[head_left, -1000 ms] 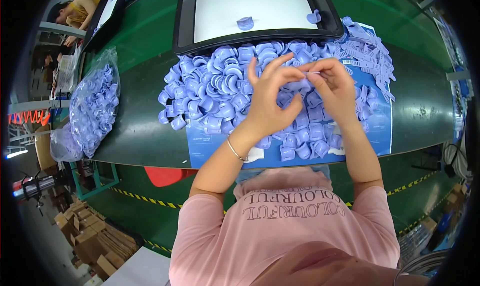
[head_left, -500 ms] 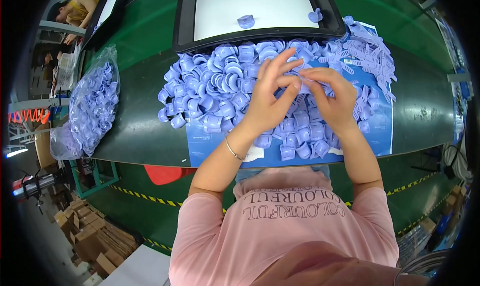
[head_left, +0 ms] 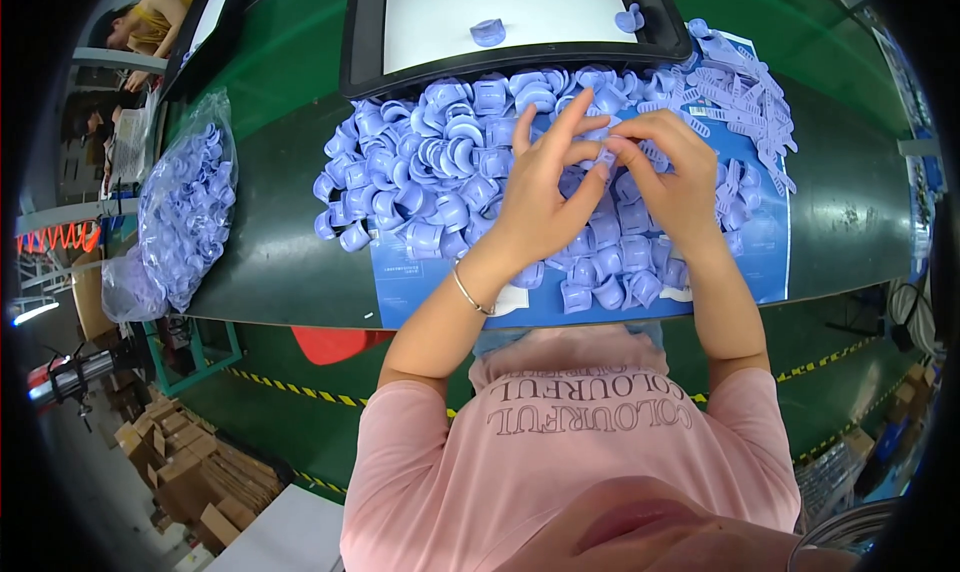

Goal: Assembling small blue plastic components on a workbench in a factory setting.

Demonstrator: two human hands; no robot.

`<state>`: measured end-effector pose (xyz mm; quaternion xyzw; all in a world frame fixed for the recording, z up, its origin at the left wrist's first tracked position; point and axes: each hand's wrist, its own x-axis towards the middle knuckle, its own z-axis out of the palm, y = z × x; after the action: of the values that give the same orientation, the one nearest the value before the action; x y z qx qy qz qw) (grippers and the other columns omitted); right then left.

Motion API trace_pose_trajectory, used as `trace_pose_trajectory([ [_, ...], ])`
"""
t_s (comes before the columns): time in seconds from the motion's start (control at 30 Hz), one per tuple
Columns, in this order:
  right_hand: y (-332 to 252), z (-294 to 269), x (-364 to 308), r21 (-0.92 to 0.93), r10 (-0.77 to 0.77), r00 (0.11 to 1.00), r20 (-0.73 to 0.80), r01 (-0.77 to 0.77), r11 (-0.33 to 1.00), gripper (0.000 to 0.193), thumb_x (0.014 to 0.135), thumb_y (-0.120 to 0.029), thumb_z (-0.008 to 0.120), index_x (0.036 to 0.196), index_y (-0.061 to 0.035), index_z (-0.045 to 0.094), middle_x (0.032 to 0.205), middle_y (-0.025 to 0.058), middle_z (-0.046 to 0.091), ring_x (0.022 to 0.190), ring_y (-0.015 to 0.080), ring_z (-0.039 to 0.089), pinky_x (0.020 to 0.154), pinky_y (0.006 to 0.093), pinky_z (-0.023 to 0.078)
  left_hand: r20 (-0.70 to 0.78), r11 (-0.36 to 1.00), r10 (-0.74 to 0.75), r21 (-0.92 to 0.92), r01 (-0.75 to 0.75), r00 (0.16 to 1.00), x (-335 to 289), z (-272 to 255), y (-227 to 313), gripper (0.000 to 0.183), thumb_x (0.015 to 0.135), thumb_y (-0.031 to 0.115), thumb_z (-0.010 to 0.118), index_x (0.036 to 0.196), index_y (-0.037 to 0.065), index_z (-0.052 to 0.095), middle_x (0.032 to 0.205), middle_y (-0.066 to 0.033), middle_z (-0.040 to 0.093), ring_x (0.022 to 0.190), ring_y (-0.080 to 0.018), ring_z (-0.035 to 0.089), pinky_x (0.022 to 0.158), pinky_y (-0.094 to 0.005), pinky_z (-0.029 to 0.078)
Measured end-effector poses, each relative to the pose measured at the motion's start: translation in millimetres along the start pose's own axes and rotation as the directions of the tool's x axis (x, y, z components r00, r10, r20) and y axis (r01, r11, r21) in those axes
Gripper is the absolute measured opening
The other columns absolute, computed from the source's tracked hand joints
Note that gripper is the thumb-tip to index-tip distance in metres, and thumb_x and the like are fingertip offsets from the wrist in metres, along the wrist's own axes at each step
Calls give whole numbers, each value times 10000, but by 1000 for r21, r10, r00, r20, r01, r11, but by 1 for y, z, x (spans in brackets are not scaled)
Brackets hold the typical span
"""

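Observation:
My left hand (head_left: 545, 197) pinches a small lilac plastic piece (head_left: 606, 158) between thumb and forefinger, its other fingers spread. From the other side, the thumb and forefinger of my right hand (head_left: 672, 177) close on the same piece. Fingers cover most of it, so its full shape is hidden. Beneath and to the left of my hands spreads a heap of curved lilac plastic caps (head_left: 440, 157). Flat lilac slotted straps (head_left: 740, 102) lie piled at the far right, beyond my right hand.
A black-rimmed tray (head_left: 520, 62) with a white bottom stands behind the heap, holding two lilac parts. A clear bag of lilac parts (head_left: 190, 212) rests at the table's left. Blue sheeting (head_left: 400, 282) lies under the heap. Another person (head_left: 155, 22) works at far left.
Both hands stay together at nearly the same place, with small finger movements. More of the lilac piece now shows between the fingertips. The whole view has shifted slightly.

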<state>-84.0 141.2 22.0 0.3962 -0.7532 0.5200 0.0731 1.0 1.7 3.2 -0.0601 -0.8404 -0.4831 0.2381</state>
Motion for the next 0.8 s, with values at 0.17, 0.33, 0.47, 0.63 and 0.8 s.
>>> trace_pose_trajectory([
  [0.17,1,0,-1,-23,71,997,28,-71,997,57,787,-30,683,818,-9,640,763,75,624,635,151,609,588,257,467,-14,1000,-21,-4,21,1000,-2,2,-2,652,818,19,542,1417,25,284,895,-34,687,1152,-217,563,1094,-534,101],
  [0.33,13,1,2,-58,83,996,42,-80,995,48,808,-34,661,810,-2,626,757,78,616,682,166,609,612,264,466,-14,999,-13,30,14,1000,0,3,3,649,792,-10,532,1398,37,305,870,-21,695,1116,-218,578,1088,-546,90],
  [0.47,10,-1,2,4,99,993,57,-99,995,49,812,-32,652,819,1,616,775,83,617,702,183,604,636,275,466,-53,997,40,61,-36,998,-1,4,1,615,770,4,546,1349,29,340,844,-14,693,1094,-212,585,1070,-576,44],
  [0.63,0,1,-3,-48,-9,997,82,13,999,58,819,-40,653,844,2,623,790,83,621,703,186,614,627,266,470,-86,974,76,217,-56,993,-2,3,-5,616,765,39,558,1336,10,328,824,-7,669,1100,-228,572,1059,-588,23],
  [0.8,1,1,-1,-34,8,996,93,-5,999,87,816,-23,651,902,-8,644,819,88,635,714,188,630,633,271,483,-124,989,22,151,-3,992,-1,2,-1,545,837,106,589,1320,22,351,923,-19,635,1089,-223,556,1058,-565,50],
])
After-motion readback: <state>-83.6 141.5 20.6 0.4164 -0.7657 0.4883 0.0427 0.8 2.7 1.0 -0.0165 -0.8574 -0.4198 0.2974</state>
